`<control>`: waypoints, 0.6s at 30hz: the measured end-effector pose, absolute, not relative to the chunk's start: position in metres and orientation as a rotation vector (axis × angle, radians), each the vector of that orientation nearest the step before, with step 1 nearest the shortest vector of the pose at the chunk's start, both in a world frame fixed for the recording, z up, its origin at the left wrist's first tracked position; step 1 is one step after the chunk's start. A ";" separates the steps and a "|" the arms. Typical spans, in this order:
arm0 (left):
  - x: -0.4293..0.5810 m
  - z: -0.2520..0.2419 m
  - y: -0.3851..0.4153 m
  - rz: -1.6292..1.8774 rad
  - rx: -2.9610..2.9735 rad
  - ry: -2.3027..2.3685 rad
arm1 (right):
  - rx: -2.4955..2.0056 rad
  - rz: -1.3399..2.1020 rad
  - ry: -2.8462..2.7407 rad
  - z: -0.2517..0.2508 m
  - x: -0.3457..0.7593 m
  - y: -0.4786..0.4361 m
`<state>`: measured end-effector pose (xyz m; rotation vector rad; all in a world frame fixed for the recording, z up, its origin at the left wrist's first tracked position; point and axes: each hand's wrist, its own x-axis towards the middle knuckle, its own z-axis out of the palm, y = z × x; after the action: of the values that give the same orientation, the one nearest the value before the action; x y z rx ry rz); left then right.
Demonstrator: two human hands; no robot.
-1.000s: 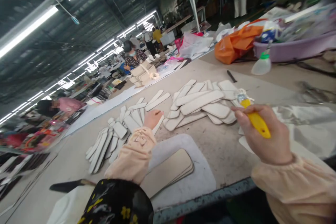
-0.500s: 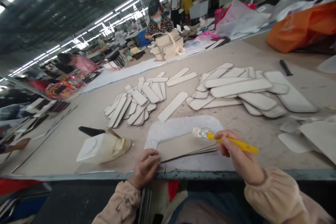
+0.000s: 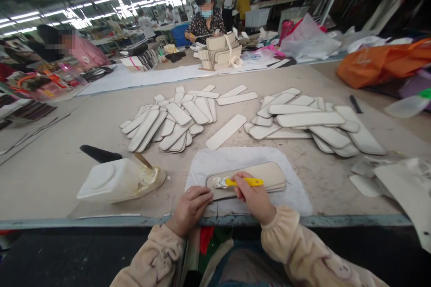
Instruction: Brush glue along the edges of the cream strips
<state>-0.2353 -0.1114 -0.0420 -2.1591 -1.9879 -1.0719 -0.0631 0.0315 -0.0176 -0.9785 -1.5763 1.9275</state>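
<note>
My right hand is closed around the yellow handle of a paintbrush. White paste coats its bristles, which rest on the left part of the top beige panel. This long panel with rounded corners lies on a small stack of similar ones, over a white sheet. At the stack's left end, my left hand grips its edge, with the fingers together. Left of that hand, a cut-open white plastic jug lies on its side, with paste and a brown stick at its mouth.
Two heaps of pale panels, a left heap and a right heap, lie beyond the sheet, with a single panel between. Loose pieces sit at right. Across the table, a masked person works behind a tied bundle.
My right hand has moved the paintbrush leftward along the top panel, from its right part to near its left end. My left hand stays at that end. The camera view has levelled.
</note>
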 end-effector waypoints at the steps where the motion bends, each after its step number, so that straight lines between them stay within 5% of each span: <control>1: -0.236 -0.043 -0.111 -1.080 -2.154 -1.998 | -1.015 1.897 -1.594 -0.017 -0.062 0.034; 11: -0.240 -0.050 -0.108 -1.085 -2.177 -1.946 | -1.422 0.872 -2.015 0.005 0.037 0.095; 18: -0.245 -0.058 -0.110 -1.072 -2.179 -1.910 | -1.009 -0.084 -2.584 0.000 0.010 0.042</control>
<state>-0.2448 -0.1101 -0.0577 -2.1786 -1.9101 -1.0720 0.0100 0.0418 0.0003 -1.0087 -2.5844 -0.0839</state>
